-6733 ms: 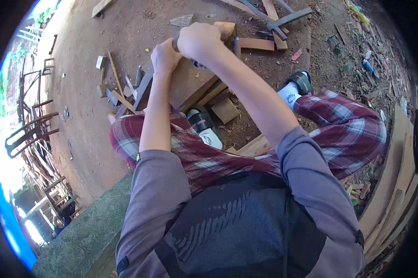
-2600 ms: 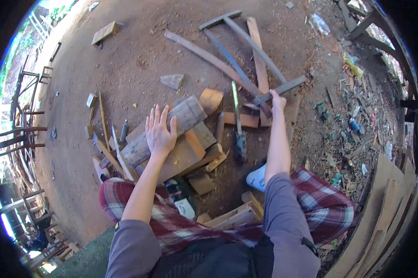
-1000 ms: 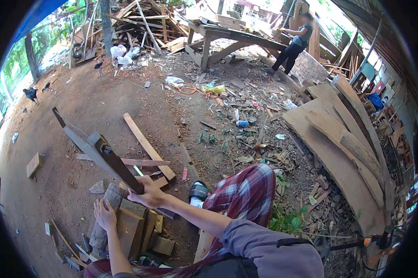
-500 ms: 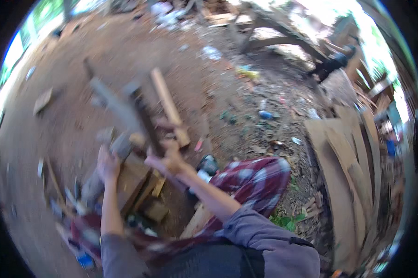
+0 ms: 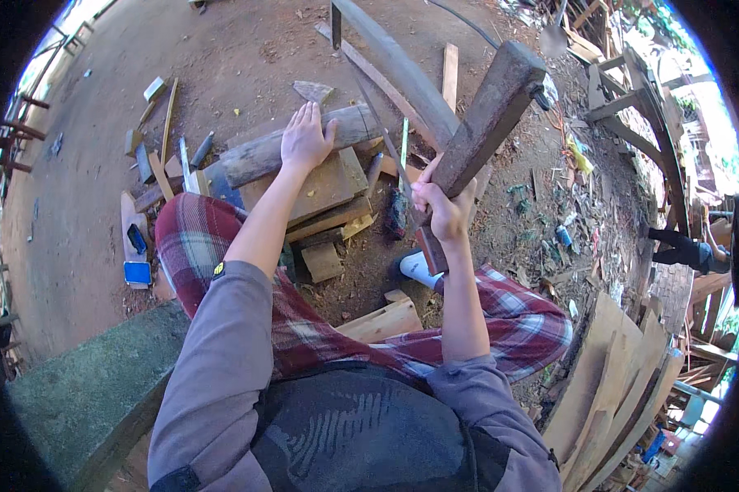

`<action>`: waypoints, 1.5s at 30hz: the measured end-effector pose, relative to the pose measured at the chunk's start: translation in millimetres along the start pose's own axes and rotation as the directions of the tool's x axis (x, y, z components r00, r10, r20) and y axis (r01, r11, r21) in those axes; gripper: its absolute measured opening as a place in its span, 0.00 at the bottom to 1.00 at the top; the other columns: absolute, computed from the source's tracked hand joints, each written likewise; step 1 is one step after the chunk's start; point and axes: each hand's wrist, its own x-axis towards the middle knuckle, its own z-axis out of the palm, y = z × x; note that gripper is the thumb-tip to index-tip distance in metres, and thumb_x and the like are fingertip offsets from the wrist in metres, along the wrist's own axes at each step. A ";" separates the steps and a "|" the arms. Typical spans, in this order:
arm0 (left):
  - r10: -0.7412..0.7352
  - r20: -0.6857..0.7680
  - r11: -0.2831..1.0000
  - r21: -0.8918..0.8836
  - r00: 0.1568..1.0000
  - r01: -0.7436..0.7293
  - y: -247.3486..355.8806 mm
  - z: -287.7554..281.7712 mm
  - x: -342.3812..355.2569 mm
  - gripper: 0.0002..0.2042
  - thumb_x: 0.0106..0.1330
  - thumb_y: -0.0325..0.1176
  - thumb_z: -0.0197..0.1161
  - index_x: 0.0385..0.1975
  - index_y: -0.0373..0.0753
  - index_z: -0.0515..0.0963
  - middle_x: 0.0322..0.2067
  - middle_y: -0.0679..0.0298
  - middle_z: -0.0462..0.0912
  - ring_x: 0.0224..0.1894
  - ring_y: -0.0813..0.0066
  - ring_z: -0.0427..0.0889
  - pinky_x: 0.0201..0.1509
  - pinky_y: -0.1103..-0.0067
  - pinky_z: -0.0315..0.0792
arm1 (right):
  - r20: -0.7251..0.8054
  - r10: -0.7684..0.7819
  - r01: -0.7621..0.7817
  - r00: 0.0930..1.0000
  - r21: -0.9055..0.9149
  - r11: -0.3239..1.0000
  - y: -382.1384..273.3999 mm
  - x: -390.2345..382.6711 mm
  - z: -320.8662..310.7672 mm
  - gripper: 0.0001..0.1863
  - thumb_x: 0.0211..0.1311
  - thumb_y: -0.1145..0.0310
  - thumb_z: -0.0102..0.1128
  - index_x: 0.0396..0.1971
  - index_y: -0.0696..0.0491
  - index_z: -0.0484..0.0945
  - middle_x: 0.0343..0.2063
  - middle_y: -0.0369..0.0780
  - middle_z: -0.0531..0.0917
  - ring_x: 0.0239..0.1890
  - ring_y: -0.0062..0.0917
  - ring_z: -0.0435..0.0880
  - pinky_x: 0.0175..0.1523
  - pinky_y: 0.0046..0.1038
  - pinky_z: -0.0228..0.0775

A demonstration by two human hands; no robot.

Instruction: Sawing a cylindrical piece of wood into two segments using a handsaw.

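Observation:
My left hand point(image 5: 306, 139) lies flat, fingers stretched out, on a weathered grey piece of log point(image 5: 250, 157). The log rests across a stack of squared wood blocks point(image 5: 328, 187) between my legs. In my right hand point(image 5: 450, 211) is the thick end bar of a wooden frame saw point(image 5: 488, 115), the fingers wrapped round it. The saw's long grey beam reaches away to the far left, and its thin blade passes close by the log's right end. Whether blade and log touch, I cannot tell.
Left of the stack lie wood offcuts point(image 5: 145, 164) and a phone-like object with a blue screen point(image 5: 137, 273). A green-grey slab point(image 5: 107, 377) stands at lower left. Planks point(image 5: 599, 369) lean at lower right. Another person point(image 5: 689, 252) is at far right.
My view has shifted, and the blurred saw now shows clearly, nearer and further right. My left hand has opened out flat on the log. My right hand still grips the saw.

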 end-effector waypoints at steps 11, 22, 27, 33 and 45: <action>0.002 -0.027 1.000 0.010 1.000 -0.002 0.9 4.2 -1.4 0.30 0.69 0.50 0.47 0.57 0.25 0.68 0.59 0.45 0.70 0.64 0.54 0.67 0.69 0.68 0.58 | 0.020 0.042 -0.040 0.999 -0.067 0.997 4.5 -6.9 8.0 0.07 0.51 0.80 0.59 0.18 0.58 0.72 0.13 0.33 0.72 0.14 0.15 0.70 0.20 0.18 0.59; -0.166 -0.145 0.956 0.218 0.975 0.195 22.7 26.9 -2.1 0.27 0.67 0.43 0.46 0.59 0.29 0.67 0.62 0.43 0.66 0.64 0.49 0.66 0.68 0.63 0.57 | 0.024 0.082 -0.080 0.996 -0.089 0.993 -22.3 -23.5 8.4 0.06 0.52 0.80 0.60 0.19 0.57 0.72 0.15 0.32 0.73 0.16 0.15 0.70 0.21 0.19 0.60; -0.163 -0.150 0.972 0.147 0.975 0.185 24.1 17.0 -2.9 0.24 0.67 0.43 0.47 0.58 0.37 0.70 0.62 0.45 0.66 0.63 0.48 0.66 0.67 0.62 0.58 | 0.023 0.161 -0.158 0.987 -0.117 0.981 -27.9 -52.7 1.8 0.07 0.51 0.83 0.60 0.20 0.56 0.72 0.18 0.31 0.73 0.20 0.14 0.71 0.25 0.19 0.60; -0.107 -0.079 0.994 -0.024 0.991 0.105 24.6 6.8 -1.6 0.23 0.68 0.48 0.49 0.55 0.38 0.73 0.56 0.51 0.75 0.64 0.56 0.66 0.68 0.65 0.58 | -0.007 0.163 -0.163 0.987 0.005 0.987 -2.5 -64.8 -9.4 0.07 0.53 0.84 0.57 0.26 0.56 0.71 0.23 0.33 0.73 0.25 0.14 0.70 0.28 0.18 0.61; -0.076 -0.117 0.997 -0.025 0.990 0.073 23.4 5.3 -3.3 0.22 0.68 0.49 0.51 0.47 0.36 0.77 0.50 0.53 0.79 0.61 0.61 0.71 0.66 0.67 0.61 | -0.007 0.090 -0.090 0.996 -0.070 0.993 3.8 -37.2 -15.1 0.03 0.48 0.81 0.57 0.23 0.58 0.72 0.15 0.35 0.73 0.15 0.15 0.69 0.20 0.18 0.60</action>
